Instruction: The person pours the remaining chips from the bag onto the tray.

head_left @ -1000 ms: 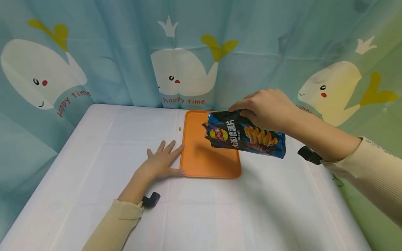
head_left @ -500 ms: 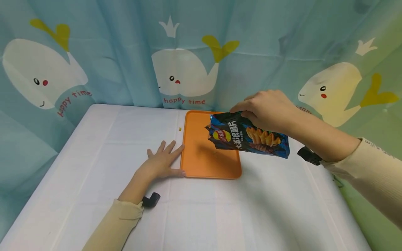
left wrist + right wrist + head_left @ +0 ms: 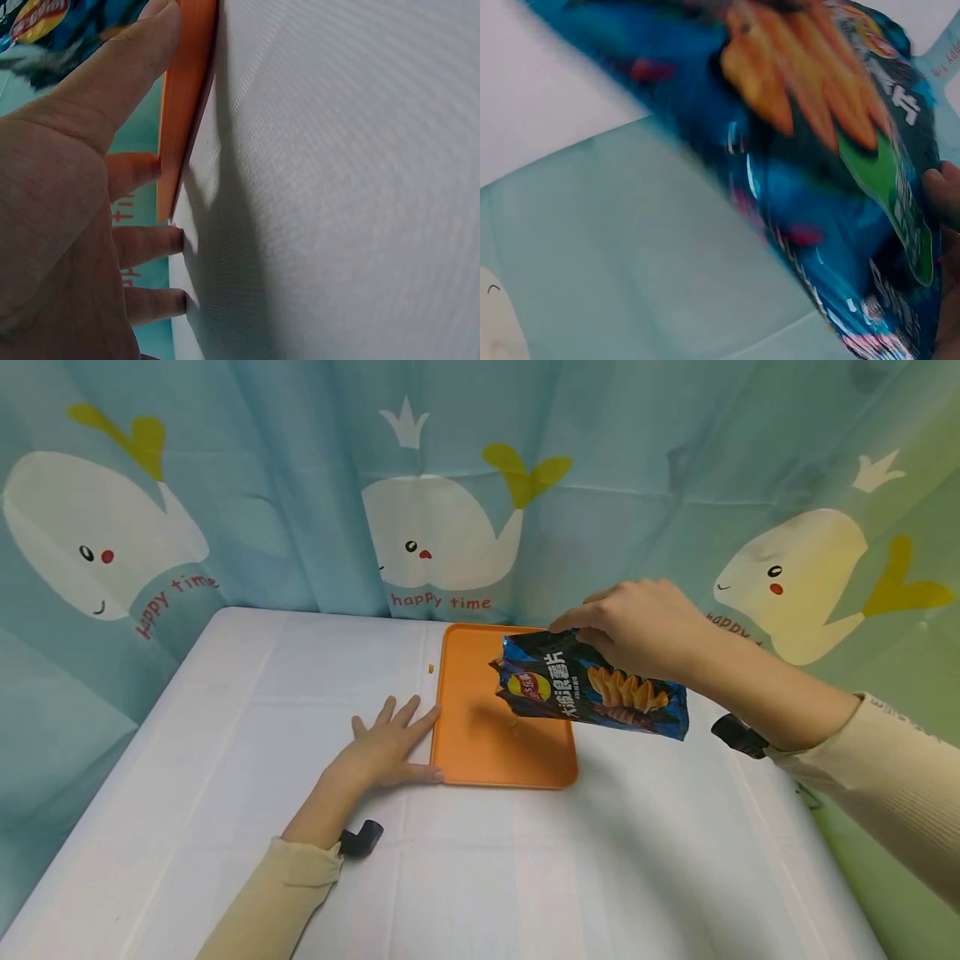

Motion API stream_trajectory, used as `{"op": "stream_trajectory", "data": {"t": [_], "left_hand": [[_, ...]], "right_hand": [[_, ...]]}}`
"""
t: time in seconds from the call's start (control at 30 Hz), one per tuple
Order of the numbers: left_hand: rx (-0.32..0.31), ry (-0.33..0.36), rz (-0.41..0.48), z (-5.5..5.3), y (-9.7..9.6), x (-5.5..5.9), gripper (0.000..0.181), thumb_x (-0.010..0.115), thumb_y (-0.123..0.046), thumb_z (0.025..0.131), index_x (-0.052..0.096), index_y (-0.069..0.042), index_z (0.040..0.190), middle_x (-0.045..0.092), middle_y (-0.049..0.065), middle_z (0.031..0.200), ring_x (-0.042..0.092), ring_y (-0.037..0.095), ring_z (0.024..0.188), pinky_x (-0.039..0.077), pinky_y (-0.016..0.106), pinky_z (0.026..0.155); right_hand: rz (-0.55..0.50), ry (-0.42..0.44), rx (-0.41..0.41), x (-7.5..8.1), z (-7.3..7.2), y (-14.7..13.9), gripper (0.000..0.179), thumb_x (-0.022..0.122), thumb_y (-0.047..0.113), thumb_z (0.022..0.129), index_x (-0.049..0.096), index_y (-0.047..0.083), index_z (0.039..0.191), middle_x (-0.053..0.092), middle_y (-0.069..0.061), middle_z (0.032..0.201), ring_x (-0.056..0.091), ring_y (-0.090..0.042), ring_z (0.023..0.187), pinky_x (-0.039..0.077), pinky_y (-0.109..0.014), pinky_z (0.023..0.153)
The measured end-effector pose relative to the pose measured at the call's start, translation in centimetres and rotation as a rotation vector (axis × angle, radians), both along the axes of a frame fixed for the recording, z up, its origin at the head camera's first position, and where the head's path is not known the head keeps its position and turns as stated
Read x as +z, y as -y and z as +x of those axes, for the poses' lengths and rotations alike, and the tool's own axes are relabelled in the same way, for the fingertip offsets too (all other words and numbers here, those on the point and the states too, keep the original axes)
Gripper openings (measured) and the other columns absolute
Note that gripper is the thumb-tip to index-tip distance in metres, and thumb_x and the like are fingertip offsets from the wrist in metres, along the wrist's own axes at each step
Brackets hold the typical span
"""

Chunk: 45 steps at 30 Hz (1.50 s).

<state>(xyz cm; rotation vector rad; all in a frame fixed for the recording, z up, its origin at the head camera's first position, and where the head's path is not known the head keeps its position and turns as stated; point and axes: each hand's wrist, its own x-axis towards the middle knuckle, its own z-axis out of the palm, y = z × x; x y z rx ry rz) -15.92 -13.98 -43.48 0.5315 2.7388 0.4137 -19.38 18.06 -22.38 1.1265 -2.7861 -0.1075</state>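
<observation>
In the head view my right hand [image 3: 637,622] pinches the upper edge of a dark blue potato chip bag [image 3: 600,685]. The bag is held on its side over an orange tray [image 3: 480,752], its ragged, torn end toward the left. My left hand [image 3: 382,752] has its fingers spread, with thumb and index finger touching the tray's left rim. In the left wrist view the thumb [image 3: 127,75] rests against the tray's orange side. The right wrist view shows the bag's printed face [image 3: 795,172] close up. A small yellowish crumb [image 3: 513,724] lies on the tray.
Another small yellow crumb [image 3: 431,668] lies on the white tablecloth [image 3: 480,877], just left of the tray. A blue curtain [image 3: 300,485] with whale prints hangs behind the table's far edge.
The bag has shifted slightly to the right over the tray along with my right hand. A crumb now shows on the tray. My left hand has stayed put.
</observation>
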Motion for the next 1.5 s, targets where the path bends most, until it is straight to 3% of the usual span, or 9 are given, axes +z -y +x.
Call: {"op": "stream_trajectory", "data": {"t": [1.27, 1.5], "left_hand": [[0.005, 0.009, 0.0, -0.09, -0.16, -0.05, 0.104, 0.069, -0.071, 0.078, 0.023, -0.027, 0.16, 0.015, 0.015, 0.167, 0.005, 0.05, 0.15, 0.008, 0.086, 0.1], [0.006, 0.005, 0.011, 0.14, -0.09, -0.08, 0.104, 0.069, -0.071, 0.077, 0.023, -0.027, 0.16, 0.015, 0.015, 0.167, 0.005, 0.05, 0.15, 0.008, 0.086, 0.1]], "right_hand": [[-0.045, -0.041, 0.04, 0.48, 0.5, -0.28, 0.031, 0.066, 0.009, 0.094, 0.075, 0.025, 0.119, 0.076, -0.001, 0.103, 0.045, -0.011, 0.048, 0.031, -0.028, 0.041], [-0.022, -0.03, 0.015, 0.37, 0.58, -0.37, 0.031, 0.066, 0.011, 0.095, 0.074, 0.027, 0.12, 0.076, -0.001, 0.101, 0.044, -0.011, 0.048, 0.03, -0.028, 0.04]]}}
